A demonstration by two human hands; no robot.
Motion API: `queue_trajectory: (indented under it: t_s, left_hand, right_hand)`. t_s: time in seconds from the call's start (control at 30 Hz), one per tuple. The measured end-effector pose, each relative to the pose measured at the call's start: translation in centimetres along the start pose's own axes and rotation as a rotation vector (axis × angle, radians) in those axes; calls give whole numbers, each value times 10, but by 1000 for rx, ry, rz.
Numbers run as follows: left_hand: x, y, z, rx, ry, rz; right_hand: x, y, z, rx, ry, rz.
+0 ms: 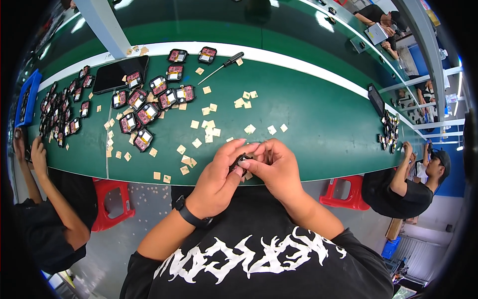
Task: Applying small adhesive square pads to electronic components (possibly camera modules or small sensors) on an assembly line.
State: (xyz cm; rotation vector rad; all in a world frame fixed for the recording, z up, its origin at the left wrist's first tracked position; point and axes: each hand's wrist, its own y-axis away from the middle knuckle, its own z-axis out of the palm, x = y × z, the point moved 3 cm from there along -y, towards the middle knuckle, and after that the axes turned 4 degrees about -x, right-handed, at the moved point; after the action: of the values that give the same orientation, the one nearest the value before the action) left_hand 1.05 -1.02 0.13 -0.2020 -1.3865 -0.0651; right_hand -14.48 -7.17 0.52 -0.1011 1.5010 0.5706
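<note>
Black shirt cloth [318, 281], soft and creased with a jagged white print, fills the bottom of the frame, a black wristwatch [187, 212] lying above it. Just right of centre, at the near table edge, sits a small black piece [233, 165], dark and curved at its rim and mostly hidden by fingers. Its visible edge slants from lower left to upper right; which way its face points and how its full long axis runs I cannot tell. Left hand [219, 169] curls inward, thumb and forefinger pinched on the piece with hardly any gap; right hand [280, 169] closes from the other side, thumb tip against it, fingers bent, their far tips hidden. Smooth green tabletop [318, 144] spreads beyond, strewn with flat tan paper squares [197, 143]. Rounded black-cased modules [148, 113] with reddish boards and pale rectangles cluster in the upper left, near a glossy dark tablet [114, 79] and a black-handled screwdriver [232, 59], its thin metal shaft aimed toward lower left
</note>
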Motion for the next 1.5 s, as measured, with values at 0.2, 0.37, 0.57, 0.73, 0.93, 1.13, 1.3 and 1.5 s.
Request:
queue_trajectory:
  t_s: [0.2,0.37,0.57,0.73,0.93,1.13,1.3,1.5]
  left_hand:
    - [1,1,-8,-60,74,-128]
    - [-1,-1,0,56,102,-116]
    - [1,-2,0,147,-77,-200]
    - [8,-7,-1,126,-137,-224]
    - [3,-6,-4,115,61,-384]
    - [3,-8,-2,137,136,-421]
    - [6,-5,-4,74,239,-392]
    - [26,1,8,81,-3,-314]
  right_hand:
    - [-7,-8,-3,-141,53,137]
    - [-15,-6,3,-167,4,186]
    - [-7,-1,-3,-140,-80,137]
    - [1,-5,-6,-158,-56,138]
    - [-10,-9,-10,-247,-27,210]
    - [-16,-6,-16,-280,-64,188]
    - [-17,11,-36,-135,-32,235]
    - [-32,31,-55,-15,255,-18]
